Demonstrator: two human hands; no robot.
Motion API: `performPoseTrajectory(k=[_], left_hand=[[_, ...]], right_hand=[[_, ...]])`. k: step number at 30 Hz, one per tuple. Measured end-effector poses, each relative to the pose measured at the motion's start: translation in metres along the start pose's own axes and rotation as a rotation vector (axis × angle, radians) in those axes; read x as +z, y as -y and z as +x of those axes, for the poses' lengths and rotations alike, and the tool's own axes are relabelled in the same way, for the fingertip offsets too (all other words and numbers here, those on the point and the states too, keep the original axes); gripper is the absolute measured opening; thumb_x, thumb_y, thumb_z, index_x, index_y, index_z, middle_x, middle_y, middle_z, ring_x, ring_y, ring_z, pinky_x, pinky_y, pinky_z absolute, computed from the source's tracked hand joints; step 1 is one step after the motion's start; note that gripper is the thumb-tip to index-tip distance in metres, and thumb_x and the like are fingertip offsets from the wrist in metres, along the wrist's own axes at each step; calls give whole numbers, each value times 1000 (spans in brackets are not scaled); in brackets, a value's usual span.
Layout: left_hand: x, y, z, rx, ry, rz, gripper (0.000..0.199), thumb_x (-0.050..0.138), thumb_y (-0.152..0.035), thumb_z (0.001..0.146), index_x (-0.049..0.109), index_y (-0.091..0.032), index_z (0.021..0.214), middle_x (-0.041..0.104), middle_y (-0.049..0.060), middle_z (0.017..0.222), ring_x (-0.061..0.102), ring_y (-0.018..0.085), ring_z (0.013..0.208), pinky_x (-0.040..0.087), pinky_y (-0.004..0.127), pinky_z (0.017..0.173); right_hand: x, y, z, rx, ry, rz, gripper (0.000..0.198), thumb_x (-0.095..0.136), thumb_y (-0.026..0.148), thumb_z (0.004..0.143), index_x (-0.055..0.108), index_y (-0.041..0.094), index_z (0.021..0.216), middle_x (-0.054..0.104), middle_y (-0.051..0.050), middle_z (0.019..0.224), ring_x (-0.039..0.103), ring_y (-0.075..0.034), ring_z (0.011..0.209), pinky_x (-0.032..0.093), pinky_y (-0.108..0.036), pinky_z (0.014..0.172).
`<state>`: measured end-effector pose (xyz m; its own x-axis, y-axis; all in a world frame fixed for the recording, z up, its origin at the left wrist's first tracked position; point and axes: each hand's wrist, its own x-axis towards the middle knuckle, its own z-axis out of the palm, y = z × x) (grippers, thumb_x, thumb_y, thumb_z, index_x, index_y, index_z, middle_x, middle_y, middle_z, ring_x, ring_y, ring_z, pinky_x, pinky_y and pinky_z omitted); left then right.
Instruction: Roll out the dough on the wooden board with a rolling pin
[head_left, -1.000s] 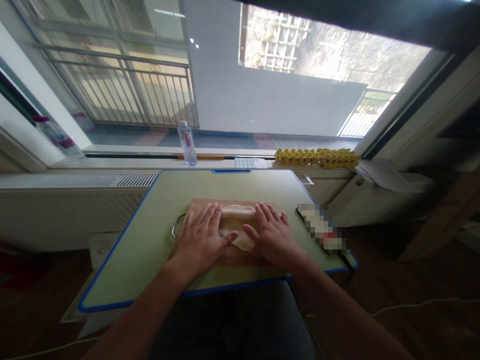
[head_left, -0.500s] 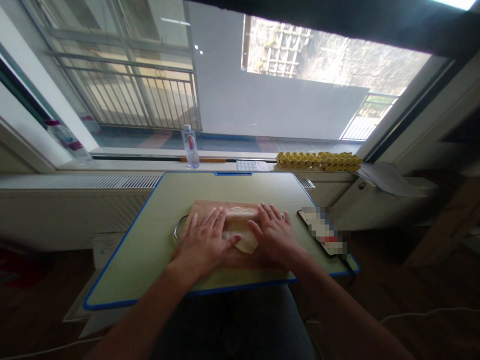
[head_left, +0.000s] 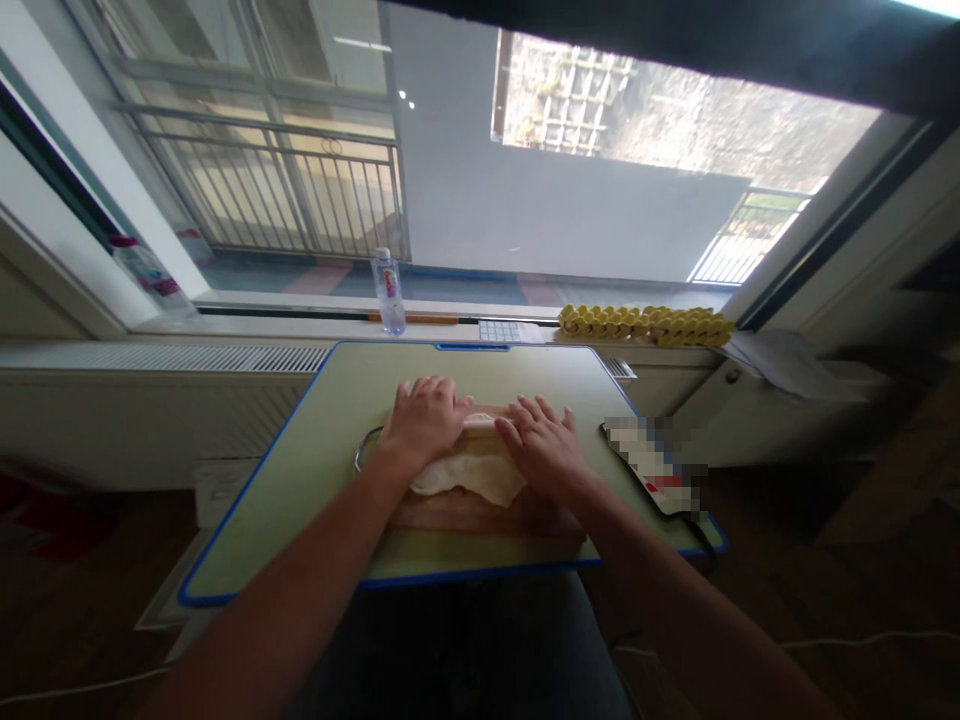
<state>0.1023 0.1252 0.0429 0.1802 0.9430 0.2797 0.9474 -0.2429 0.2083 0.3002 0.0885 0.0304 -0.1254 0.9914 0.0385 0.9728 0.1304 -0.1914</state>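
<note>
A pale wooden rolling pin (head_left: 480, 427) lies crosswise over a flattened sheet of dough (head_left: 472, 475). Under both is a wooden cutting board (head_left: 487, 516), a metal handle (head_left: 360, 452) at its left end. My left hand (head_left: 429, 418) is bent over the pin's left part with curled fingers, and its grip hides that end. On the pin's right part rests my right hand (head_left: 546, 440), palm down, fingers stretched and apart. The dough's near edge is wavy and shows between my forearms; its far edge peeks out beyond the pin.
The board sits on a small light-green table (head_left: 292, 500) with a blue rim. On its right side lies a phone-like, blurred-out object (head_left: 645, 465). A clear bottle (head_left: 389, 295), another bottle (head_left: 154, 280) and yellow egg-carton-like trays (head_left: 645, 325) stand along the windowsill.
Both hands have moved slightly away from me along with the rolling pin. My left hand went from flat to curled, and more of the dough's near side shows.
</note>
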Motion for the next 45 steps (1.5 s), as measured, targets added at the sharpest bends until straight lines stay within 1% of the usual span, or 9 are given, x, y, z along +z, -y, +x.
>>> performPoseTrajectory(k=[5,8,14,19,24,29,35,39,45], left_hand=[[14,0,3,-25,135,4,58,30,-47,106,50,-21,154,50,13,162,43,32,150,29,61,123],[18,2,-2,-23,210,46,63,22,-48,106,41,-25,162,40,11,169,33,35,157,22,68,125],[22,12,24,-40,297,54,66,26,-47,103,37,-28,165,32,9,173,27,35,160,14,71,127],[22,18,51,-77,340,57,65,30,-47,100,42,-29,162,34,10,172,30,35,158,17,72,125],[18,12,33,-61,379,35,66,25,-53,103,41,-30,162,35,9,172,32,35,157,20,71,125],[15,3,0,0,281,67,66,15,-56,106,48,-30,158,48,9,165,43,33,151,26,66,124],[21,14,37,-59,385,17,71,19,-68,101,43,-35,159,38,5,171,34,34,156,18,71,125],[22,21,64,-113,399,22,69,24,-66,100,48,-32,156,39,9,170,37,36,154,23,72,123],[19,15,48,-109,386,8,72,22,-67,101,44,-32,159,38,8,171,35,36,156,20,71,124]], right_hand=[[0,-3,3,-35,-13,-1,63,16,58,111,53,28,153,44,-4,167,27,-29,160,14,-65,127],[0,-5,14,-25,-9,-22,63,17,60,110,54,33,152,46,-3,166,30,-33,158,16,-70,125],[-2,-5,52,19,14,-54,63,20,62,108,49,36,158,42,-6,168,35,-40,154,20,-75,120],[-10,-3,77,39,57,-20,63,26,61,106,51,34,157,43,-8,167,38,-40,151,24,-74,119],[-8,-4,60,36,83,-57,60,28,51,106,48,31,158,43,-8,167,38,-39,151,24,-74,119],[1,-8,29,35,33,-74,62,20,56,108,44,35,161,39,-4,170,32,-37,156,19,-74,122],[-2,-8,66,47,67,-63,61,29,53,105,47,32,159,43,-7,168,37,-38,152,21,-74,120],[-8,-7,96,73,104,-34,61,34,49,103,46,30,160,42,-7,169,39,-36,150,22,-72,121],[-7,-7,78,53,102,-48,60,34,47,102,49,30,158,46,-8,166,43,-38,147,25,-75,118]])
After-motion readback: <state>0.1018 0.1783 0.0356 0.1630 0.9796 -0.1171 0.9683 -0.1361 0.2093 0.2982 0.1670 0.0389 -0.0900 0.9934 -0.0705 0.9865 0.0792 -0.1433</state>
